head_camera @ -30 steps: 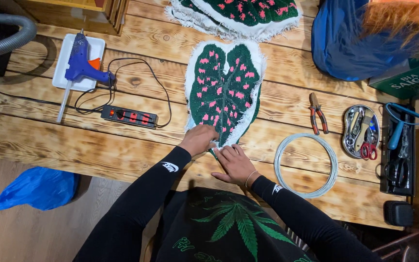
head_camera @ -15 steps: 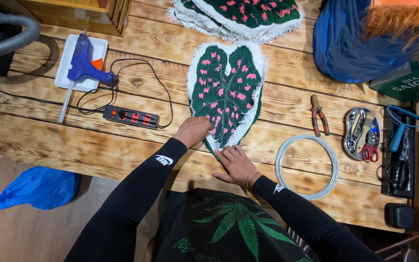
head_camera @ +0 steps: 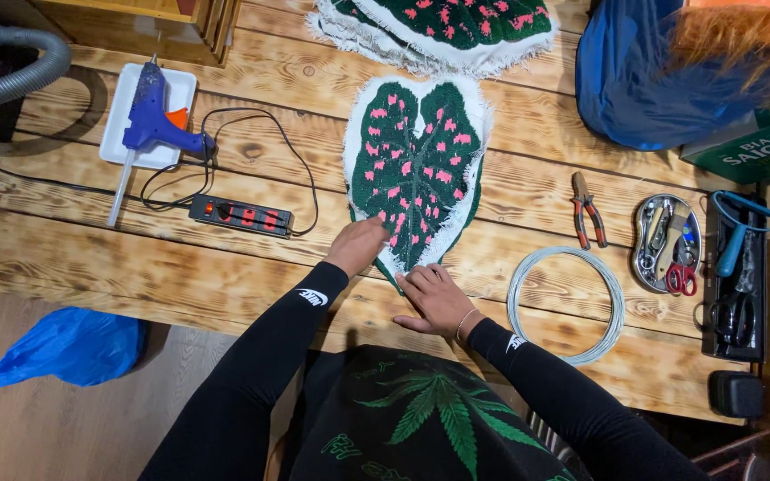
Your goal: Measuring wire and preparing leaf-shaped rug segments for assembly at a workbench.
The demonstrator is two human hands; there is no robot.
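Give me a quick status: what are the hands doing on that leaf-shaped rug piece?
Left hand pressing the leaf rug at its lower left edge. Right hand flat at the rug's bottom tip. Wire coil and pliers lie to the right, apart from the rug.

A heart-shaped tufted leaf rug in green with pink spots (head_camera: 416, 165) is laid at the middle of the scorched plank wooden bench (head_camera: 91, 258). Its near tip is touched by the left hand (head_camera: 358, 245) and the right hand (head_camera: 437, 298). To its left a black power strip (head_camera: 241, 216) is placed, and behind that a blue glue gun (head_camera: 155, 120) on a white tray (head_camera: 118, 134). To its right red-handled pliers (head_camera: 588, 209), a coil of grey wire (head_camera: 565, 305) and an oval metal tool dish (head_camera: 667, 243) are found.
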